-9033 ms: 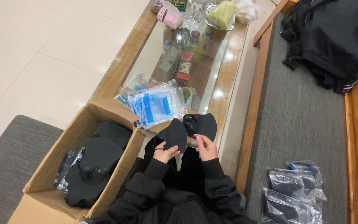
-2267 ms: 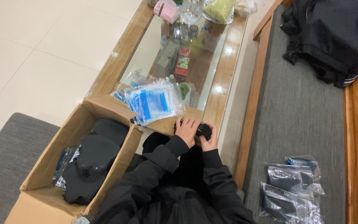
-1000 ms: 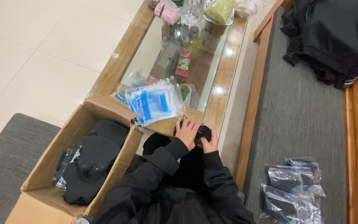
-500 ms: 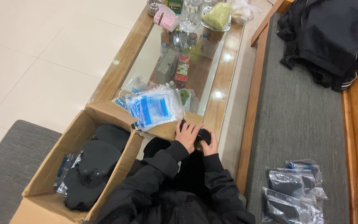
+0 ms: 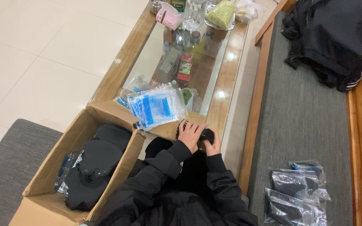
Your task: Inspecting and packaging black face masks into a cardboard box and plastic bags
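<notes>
Down at the near edge of the glass-topped coffee table [image 5: 227, 79], seen from the head camera, both hands meet over a small black folded piece [image 5: 206, 134]. Left hand [image 5: 190, 133] lies flat on top of it, fingers spread and pressing down, covering most of its left part. Right hand [image 5: 213, 147] sits just below and to the right, fingers curled round the piece's near edge, so the black item is caught between the two hands and rests on the wooden rim of the table. Only its right end shows between them.

Just left of the hands, touching the table edge, lies a stack of clear bags with blue print [image 5: 156, 106]. Further left, on the floor beside the person's knees, an open cardboard box [image 5: 47, 175] holds more black shaped pieces [image 5: 95, 161]. On the grey bench cushion [image 5: 306, 121] to the right, well apart from the hands, lie filled clear bags [image 5: 296, 194], and a black jacket [image 5: 336, 37] is heaped at the far end.
</notes>
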